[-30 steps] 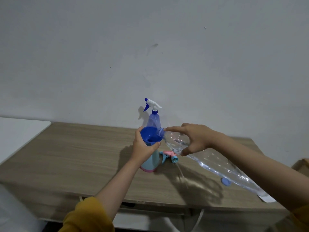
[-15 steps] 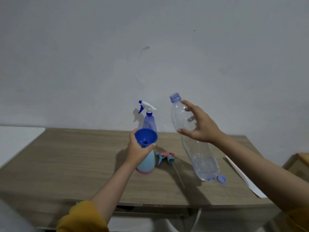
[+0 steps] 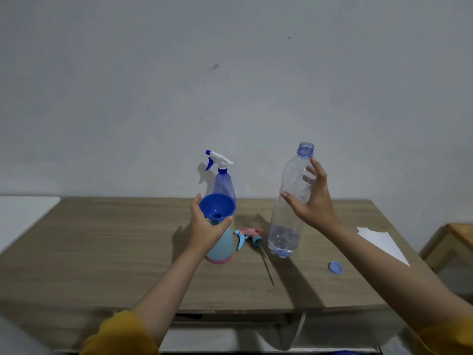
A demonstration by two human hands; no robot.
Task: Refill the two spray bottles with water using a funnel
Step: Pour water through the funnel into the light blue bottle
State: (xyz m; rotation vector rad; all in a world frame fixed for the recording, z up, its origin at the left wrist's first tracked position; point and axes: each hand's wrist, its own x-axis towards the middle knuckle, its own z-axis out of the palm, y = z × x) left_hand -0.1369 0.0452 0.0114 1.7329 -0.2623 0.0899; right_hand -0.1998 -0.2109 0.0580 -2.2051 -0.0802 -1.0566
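A light blue spray bottle with a pink base stands uncapped on the wooden table. A blue funnel sits in its neck. My left hand grips the neck and funnel. My right hand holds a clear plastic water bottle upright by its upper half, its base at the tabletop; a little water is left at the bottom. A translucent purple spray bottle with a white and blue trigger head stands behind the funnel. The pink and blue spray head with its tube lies between the two bottles.
The water bottle's blue cap lies on the table near the front right. A white sheet of paper rests at the table's right edge. A white surface adjoins on the left, a wooden stool on the right.
My right hand has swung the water bottle from tipped over the funnel to upright, and moved it right and down. My left hand has stayed on the funnel.
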